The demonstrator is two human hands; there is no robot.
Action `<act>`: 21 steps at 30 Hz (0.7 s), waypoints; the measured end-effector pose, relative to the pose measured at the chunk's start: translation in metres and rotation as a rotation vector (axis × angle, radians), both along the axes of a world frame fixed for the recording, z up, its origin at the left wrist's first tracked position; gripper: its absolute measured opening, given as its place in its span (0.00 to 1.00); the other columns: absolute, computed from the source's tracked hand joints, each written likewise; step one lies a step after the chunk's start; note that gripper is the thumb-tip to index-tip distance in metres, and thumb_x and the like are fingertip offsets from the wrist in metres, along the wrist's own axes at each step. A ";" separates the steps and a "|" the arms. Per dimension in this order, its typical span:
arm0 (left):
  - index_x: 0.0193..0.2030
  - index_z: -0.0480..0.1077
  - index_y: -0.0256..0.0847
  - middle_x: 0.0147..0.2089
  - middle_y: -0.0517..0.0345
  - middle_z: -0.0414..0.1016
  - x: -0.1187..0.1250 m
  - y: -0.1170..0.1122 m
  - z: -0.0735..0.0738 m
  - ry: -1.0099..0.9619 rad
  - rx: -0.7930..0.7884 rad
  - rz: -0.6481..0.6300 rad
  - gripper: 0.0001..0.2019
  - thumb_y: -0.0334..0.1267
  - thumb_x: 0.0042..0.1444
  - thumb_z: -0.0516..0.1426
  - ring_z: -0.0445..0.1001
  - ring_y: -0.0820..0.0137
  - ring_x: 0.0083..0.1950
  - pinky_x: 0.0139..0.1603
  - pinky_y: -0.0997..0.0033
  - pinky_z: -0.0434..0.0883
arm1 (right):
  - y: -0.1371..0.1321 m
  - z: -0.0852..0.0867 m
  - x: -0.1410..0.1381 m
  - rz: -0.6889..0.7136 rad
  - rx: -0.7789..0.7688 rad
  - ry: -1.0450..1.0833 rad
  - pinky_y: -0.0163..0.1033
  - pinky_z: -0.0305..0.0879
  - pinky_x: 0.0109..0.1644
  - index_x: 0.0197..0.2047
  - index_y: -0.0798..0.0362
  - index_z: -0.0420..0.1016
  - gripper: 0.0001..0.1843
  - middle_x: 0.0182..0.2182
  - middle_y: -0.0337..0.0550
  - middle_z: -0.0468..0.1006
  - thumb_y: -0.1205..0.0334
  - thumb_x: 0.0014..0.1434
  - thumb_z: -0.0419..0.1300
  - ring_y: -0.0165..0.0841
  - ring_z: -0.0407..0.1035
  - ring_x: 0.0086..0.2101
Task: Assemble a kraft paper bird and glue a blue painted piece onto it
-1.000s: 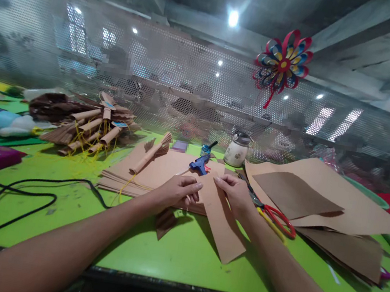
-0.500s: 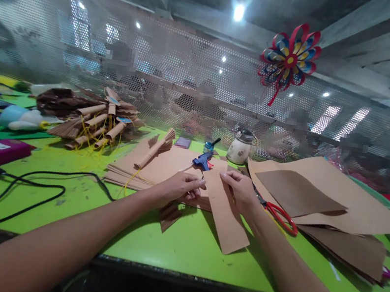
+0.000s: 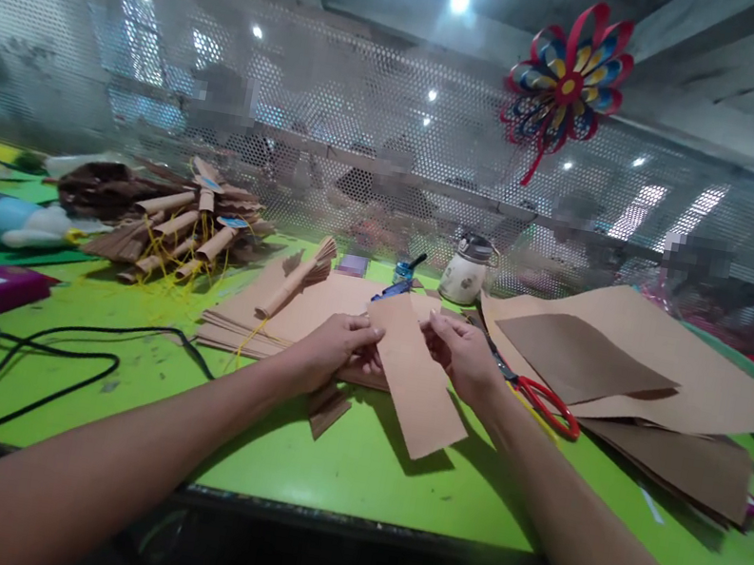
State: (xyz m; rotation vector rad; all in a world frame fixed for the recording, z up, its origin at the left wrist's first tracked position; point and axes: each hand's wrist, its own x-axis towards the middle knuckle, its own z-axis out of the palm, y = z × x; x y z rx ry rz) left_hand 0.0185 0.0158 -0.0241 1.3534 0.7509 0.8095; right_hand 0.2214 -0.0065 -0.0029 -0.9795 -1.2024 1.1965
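One brown paper strip (image 3: 416,385) over a green table (image 3: 245,463), near end slanting down to the right. Left hand (image 3: 337,348) now pinching the strip's left edge by the far end, thumb on top; half a second ago, just beside that edge and apart from it. Right hand (image 3: 467,351) half curled, fingertips close together at the right edge; touching or just beside it, hard to tell. Strip shifted left since then, now covering most of a blue glue gun (image 3: 391,292) earlier in plainer sight. Below the left hand, a pleated brown piece (image 3: 328,412), upper part hidden. Beyond, a stack of brown sheets (image 3: 360,299) with a fan-ended paper bundle (image 3: 294,283) on top, as before; to the right, red-handled scissors (image 3: 548,406). Farther back, a small blue jar (image 3: 402,274) with a black handle (image 3: 416,261) sticking up from it; beside it, a whitish jar (image 3: 463,278) under a dark lid (image 3: 474,245), contents hidden.
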 end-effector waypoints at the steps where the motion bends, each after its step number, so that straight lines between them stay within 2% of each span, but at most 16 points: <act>1: 0.38 0.72 0.34 0.34 0.59 0.74 -0.001 0.002 0.000 -0.011 0.006 0.028 0.13 0.44 0.67 0.57 0.73 0.74 0.31 0.34 0.70 0.74 | 0.002 0.000 0.003 0.004 0.008 -0.011 0.35 0.62 0.29 0.29 0.54 0.78 0.23 0.22 0.36 0.75 0.44 0.41 0.74 0.26 0.64 0.22; 4: 0.41 0.72 0.34 0.35 0.59 0.74 -0.003 0.008 -0.001 -0.038 0.029 0.113 0.12 0.44 0.67 0.57 0.73 0.73 0.32 0.34 0.70 0.74 | 0.004 0.003 0.011 0.040 0.015 -0.044 0.34 0.61 0.30 0.37 0.53 0.81 0.23 0.23 0.35 0.76 0.51 0.39 0.76 0.26 0.65 0.24; 7: 0.43 0.72 0.35 0.36 0.58 0.74 -0.006 0.012 -0.002 -0.049 0.058 0.200 0.12 0.44 0.67 0.57 0.73 0.74 0.32 0.33 0.70 0.74 | 0.001 0.005 0.014 0.095 0.000 -0.073 0.34 0.61 0.31 0.43 0.53 0.81 0.25 0.26 0.36 0.77 0.51 0.43 0.75 0.27 0.67 0.26; 12: 0.40 0.72 0.34 0.35 0.59 0.74 -0.010 0.016 0.002 -0.062 0.107 0.281 0.11 0.43 0.67 0.58 0.73 0.74 0.32 0.33 0.71 0.74 | -0.001 0.003 0.009 0.144 -0.021 -0.143 0.32 0.58 0.29 0.48 0.54 0.80 0.32 0.20 0.27 0.69 0.62 0.36 0.78 0.25 0.63 0.22; 14: 0.38 0.72 0.35 0.34 0.60 0.74 -0.008 0.015 0.004 -0.076 0.100 0.271 0.09 0.40 0.65 0.59 0.73 0.74 0.32 0.34 0.71 0.74 | 0.000 -0.001 0.005 0.136 -0.009 -0.162 0.32 0.59 0.29 0.46 0.54 0.80 0.30 0.19 0.27 0.69 0.62 0.36 0.77 0.25 0.63 0.22; 16: 0.37 0.73 0.34 0.34 0.59 0.76 -0.006 0.013 0.005 -0.081 0.074 0.239 0.08 0.38 0.60 0.63 0.75 0.72 0.33 0.34 0.71 0.74 | 0.002 -0.005 -0.001 0.119 -0.002 -0.182 0.35 0.63 0.30 0.42 0.55 0.80 0.25 0.23 0.33 0.75 0.58 0.39 0.76 0.28 0.67 0.24; 19: 0.35 0.74 0.34 0.32 0.52 0.79 -0.002 0.009 0.007 -0.100 0.049 0.238 0.16 0.44 0.47 0.70 0.78 0.65 0.32 0.34 0.67 0.75 | 0.004 -0.010 -0.011 0.044 0.028 -0.205 0.35 0.62 0.28 0.31 0.54 0.77 0.15 0.23 0.35 0.75 0.53 0.45 0.72 0.28 0.66 0.24; 21: 0.36 0.74 0.33 0.33 0.50 0.80 -0.002 0.005 0.011 -0.113 0.052 0.259 0.20 0.49 0.46 0.70 0.78 0.63 0.32 0.34 0.65 0.76 | 0.003 -0.013 -0.020 0.001 0.045 -0.230 0.33 0.58 0.26 0.26 0.53 0.73 0.14 0.20 0.34 0.72 0.53 0.47 0.70 0.26 0.63 0.22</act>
